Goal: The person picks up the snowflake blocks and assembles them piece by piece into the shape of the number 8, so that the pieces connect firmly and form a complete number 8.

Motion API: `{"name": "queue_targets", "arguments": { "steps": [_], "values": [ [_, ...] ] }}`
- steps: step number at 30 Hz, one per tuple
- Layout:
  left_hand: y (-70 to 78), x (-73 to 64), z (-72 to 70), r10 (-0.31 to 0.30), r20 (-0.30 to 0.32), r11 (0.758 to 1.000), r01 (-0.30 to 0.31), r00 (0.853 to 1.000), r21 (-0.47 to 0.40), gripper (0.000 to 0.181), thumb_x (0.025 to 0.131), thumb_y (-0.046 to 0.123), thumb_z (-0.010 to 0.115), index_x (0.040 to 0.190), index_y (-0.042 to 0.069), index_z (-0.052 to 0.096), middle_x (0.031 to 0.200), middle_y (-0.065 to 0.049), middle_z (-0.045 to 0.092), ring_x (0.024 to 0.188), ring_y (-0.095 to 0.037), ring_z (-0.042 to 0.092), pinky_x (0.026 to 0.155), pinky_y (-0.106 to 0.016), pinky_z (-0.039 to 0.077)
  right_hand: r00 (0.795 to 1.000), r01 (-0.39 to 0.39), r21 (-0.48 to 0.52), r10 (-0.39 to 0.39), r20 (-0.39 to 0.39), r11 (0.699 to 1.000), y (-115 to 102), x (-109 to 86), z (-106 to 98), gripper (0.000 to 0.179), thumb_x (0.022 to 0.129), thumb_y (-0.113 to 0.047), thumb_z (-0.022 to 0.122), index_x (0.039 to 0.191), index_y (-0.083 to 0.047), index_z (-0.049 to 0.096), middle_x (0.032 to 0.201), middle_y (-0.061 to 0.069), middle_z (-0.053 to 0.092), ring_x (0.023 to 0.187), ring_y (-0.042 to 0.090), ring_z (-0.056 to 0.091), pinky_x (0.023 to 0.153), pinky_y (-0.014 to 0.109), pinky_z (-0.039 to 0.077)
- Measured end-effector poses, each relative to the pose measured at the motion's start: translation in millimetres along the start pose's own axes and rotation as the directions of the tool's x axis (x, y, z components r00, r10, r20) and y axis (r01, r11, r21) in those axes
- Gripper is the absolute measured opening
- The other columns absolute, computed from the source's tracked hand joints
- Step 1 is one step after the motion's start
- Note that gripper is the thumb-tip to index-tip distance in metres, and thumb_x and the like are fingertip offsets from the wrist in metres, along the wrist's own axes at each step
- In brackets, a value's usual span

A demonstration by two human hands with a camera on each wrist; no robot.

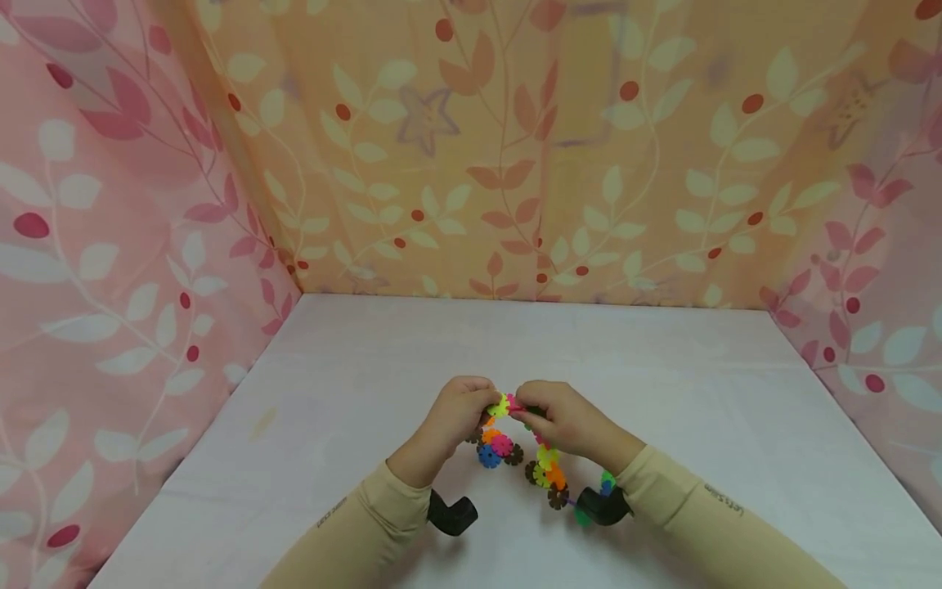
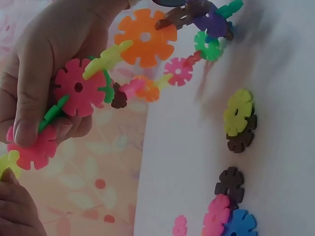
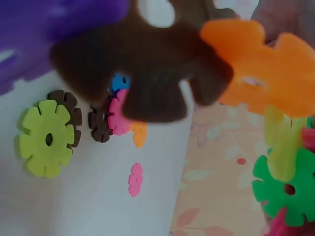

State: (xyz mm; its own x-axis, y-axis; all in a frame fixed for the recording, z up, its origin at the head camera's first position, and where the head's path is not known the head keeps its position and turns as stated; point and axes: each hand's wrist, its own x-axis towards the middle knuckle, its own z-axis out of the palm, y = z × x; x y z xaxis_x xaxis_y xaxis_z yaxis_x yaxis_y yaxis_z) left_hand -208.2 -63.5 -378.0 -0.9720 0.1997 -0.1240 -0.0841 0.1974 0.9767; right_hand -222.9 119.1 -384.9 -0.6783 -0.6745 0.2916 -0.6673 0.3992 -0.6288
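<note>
The left hand (image 1: 458, 415) and right hand (image 1: 572, 415) pinch a chain (image 1: 504, 406) between fingers (image 2: 30, 98) above the tabletop (image 1: 441, 343), well off its far edge.

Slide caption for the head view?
Left hand and right hand pinch a chain of colorful discs above a white table, loose discs lying below.

L hand (image 1: 458, 415) nr R hand (image 1: 568, 417), both pinching

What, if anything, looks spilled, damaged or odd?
A faint yellowish mark on the white tabletop, left of the left hand, stands out because the surface around it is plain; possibly a stain.
</note>
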Motion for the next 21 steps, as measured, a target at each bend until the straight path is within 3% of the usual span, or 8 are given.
{"name": "queue_targets", "arguments": {
  "steps": [10, 15, 21],
  "values": [
    [-4.7, -3.1, 5.5, 0.009, -0.045, 0.999, -0.011, 0.999, -0.042, 0.029, 0.090, 0.011, 0.047, 0.063, 0.001, 0.052, 0.051, -0.001, 0.040, 0.045, -0.013, 0.034, 0.039, -0.021, 0.029, 0.996, 0.078, -0.114, -0.083, -0.037, 0.990, -0.9, 1.0, 6.0, 0.014, 0.087, -0.008, 0.061, 0.077, -0.013, 0.053, 0.067, -0.008, 0.043, 0.057, 0.003, 0.041, 0.051, 0.017, 0.040],
    [-3.9, -3.4, -0.3, -0.010, -0.017, 0.999, 0.009, 1.000, -0.046, 0.029, 0.090, 0.011, 0.048, 0.063, 0.002, 0.051, 0.050, -0.001, 0.040, 0.043, -0.013, 0.033, 0.040, -0.021, 0.029, 0.999, 0.054, -0.086, -0.053, 0.011, 0.995, -2.9, 4.0, 3.1, 0.016, 0.089, -0.015, 0.060, 0.076, -0.014, 0.050, 0.065, -0.008, 0.041, 0.051, 0.002, 0.042, 0.049, 0.018, 0.041],
    [-7.6, 3.9, -9.4, -0.021, 0.039, 0.999, 0.020, 0.999, 0.036, 0.031, 0.091, 0.019, 0.048, 0.065, 0.003, 0.053, 0.053, -0.004, 0.045, 0.046, -0.016, 0.038, 0.042, -0.022, 0.034, 0.999, -0.046, -0.043, 0.047, 0.026, 0.998, -1.1, 2.6, 3.7, 0.015, 0.089, -0.017, 0.060, 0.078, -0.018, 0.049, 0.067, -0.009, 0.046, 0.059, 0.006, 0.046, 0.054, 0.021, 0.043]
  ]
}}
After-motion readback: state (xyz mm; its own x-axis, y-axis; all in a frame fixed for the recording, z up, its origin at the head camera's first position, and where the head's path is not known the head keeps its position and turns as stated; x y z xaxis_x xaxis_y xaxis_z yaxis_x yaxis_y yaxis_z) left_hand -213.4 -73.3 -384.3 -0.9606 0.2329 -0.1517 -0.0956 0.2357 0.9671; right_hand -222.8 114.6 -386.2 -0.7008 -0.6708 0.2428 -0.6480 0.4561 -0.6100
